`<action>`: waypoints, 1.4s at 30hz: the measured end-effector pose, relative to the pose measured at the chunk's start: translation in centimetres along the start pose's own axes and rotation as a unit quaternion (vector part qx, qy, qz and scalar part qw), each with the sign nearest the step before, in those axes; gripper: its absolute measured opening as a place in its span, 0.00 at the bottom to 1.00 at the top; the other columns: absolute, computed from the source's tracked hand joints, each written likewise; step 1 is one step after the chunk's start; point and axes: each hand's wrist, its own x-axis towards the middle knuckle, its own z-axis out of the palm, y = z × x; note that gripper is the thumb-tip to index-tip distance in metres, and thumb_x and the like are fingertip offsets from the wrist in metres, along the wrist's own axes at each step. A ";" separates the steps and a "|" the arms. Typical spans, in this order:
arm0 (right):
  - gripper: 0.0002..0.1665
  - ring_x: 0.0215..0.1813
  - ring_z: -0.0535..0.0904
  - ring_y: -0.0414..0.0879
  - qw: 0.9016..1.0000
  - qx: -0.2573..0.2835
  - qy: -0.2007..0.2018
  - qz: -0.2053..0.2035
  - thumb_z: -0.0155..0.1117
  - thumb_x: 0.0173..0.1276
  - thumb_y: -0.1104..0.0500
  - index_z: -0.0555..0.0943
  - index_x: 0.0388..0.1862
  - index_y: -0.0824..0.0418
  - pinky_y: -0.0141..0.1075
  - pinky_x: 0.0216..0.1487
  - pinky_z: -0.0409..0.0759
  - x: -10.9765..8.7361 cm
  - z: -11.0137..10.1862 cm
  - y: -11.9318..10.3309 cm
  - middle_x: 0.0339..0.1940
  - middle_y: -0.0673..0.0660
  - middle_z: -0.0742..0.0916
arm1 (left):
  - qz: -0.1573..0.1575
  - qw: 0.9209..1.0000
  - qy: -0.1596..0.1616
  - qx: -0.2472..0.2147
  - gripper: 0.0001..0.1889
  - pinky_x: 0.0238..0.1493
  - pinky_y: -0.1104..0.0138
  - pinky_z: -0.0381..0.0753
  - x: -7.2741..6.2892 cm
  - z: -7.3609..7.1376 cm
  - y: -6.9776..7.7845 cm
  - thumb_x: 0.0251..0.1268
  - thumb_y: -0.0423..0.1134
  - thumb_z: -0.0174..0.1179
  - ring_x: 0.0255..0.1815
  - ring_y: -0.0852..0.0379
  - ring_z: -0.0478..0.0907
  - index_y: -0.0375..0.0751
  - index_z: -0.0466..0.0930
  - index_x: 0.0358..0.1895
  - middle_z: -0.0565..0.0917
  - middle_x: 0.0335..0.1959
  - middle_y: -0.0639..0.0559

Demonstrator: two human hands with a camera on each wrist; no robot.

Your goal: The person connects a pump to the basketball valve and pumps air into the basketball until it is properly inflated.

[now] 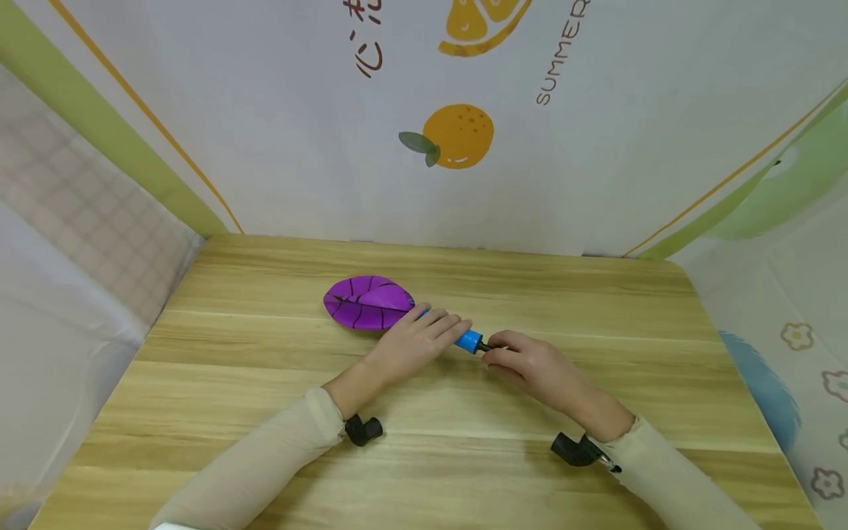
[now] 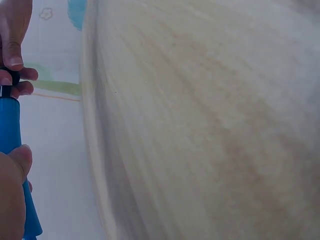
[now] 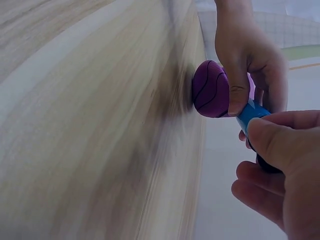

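Observation:
A purple ball (image 1: pixel 364 303) with black lines, creased and partly flat, lies near the middle of the table. My left hand (image 1: pixel 419 341) grips the barrel of a blue hand pump (image 1: pixel 470 341) just right of it. With my right hand (image 1: pixel 533 368) I hold the black handle at the pump's other end, and a short dark rod shows between handle and barrel. In the left wrist view, the thumb lies along the blue barrel (image 2: pixel 9 125). The right wrist view has the ball (image 3: pixel 210 90) beyond both hands; where pump and ball meet is hidden by my left hand.
Under the hands is a wood-grain table (image 1: pixel 265 397). A white curtain (image 1: pixel 298 147) printed with oranges hangs along the back edge, and printed cloth (image 1: pixel 795 294) hangs at the right. Small black cameras (image 1: pixel 363 430) sit on both wrists.

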 end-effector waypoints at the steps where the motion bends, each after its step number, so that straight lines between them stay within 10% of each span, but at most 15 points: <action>1: 0.22 0.36 0.81 0.42 1.000 -0.001 -0.002 0.000 0.47 0.79 0.48 0.85 0.40 0.59 0.32 0.37 0.84 0.0 0.0 0.0 0.43 0.55 0.84 | 0.000 1.000 0.001 -0.003 0.24 0.63 0.58 0.74 0.0 0.0 0.0 0.69 0.32 0.63 0.58 0.53 0.77 0.45 0.75 0.68 0.82 0.57 0.53; 11: 0.20 0.35 0.81 0.41 1.000 -0.007 -0.019 -0.006 0.47 0.78 0.49 0.84 0.40 0.58 0.30 0.36 0.82 -0.3 -0.1 -0.3 0.41 0.53 0.83 | 0.003 1.000 -0.010 -0.002 0.24 0.64 0.59 0.74 -0.3 0.0 0.4 0.70 0.33 0.62 0.58 0.54 0.78 0.46 0.75 0.68 0.82 0.58 0.54; 18: 0.05 0.36 0.81 0.40 0.999 -0.009 -0.030 -0.003 0.66 0.72 0.58 0.84 0.40 0.58 0.28 0.38 0.82 -0.5 -0.3 -0.6 0.41 0.52 0.83 | 0.007 1.000 -0.024 -0.011 0.24 0.63 0.59 0.74 -0.4 0.1 0.5 0.71 0.34 0.61 0.59 0.55 0.78 0.47 0.75 0.69 0.82 0.59 0.55; 23: 0.21 0.36 0.82 0.40 1.000 -0.016 -0.019 -0.007 0.46 0.81 0.49 0.84 0.38 0.57 0.29 0.37 0.82 -0.8 -0.6 -0.7 0.40 0.52 0.83 | 0.002 1.000 -0.012 -0.013 0.23 0.63 0.59 0.73 -0.5 0.1 0.4 0.70 0.34 0.62 0.58 0.56 0.77 0.49 0.76 0.68 0.82 0.59 0.56; 42: 0.21 0.33 0.79 0.39 1.000 -0.002 -0.009 0.004 0.45 0.82 0.48 0.82 0.35 0.52 0.25 0.32 0.76 -4.2 -4.1 -1.4 0.38 0.49 0.82 | 0.000 1.000 -0.009 -0.005 0.24 0.62 0.59 0.75 -0.4 -0.4 -0.2 0.68 0.35 0.65 0.57 0.56 0.78 0.49 0.78 0.67 0.84 0.58 0.55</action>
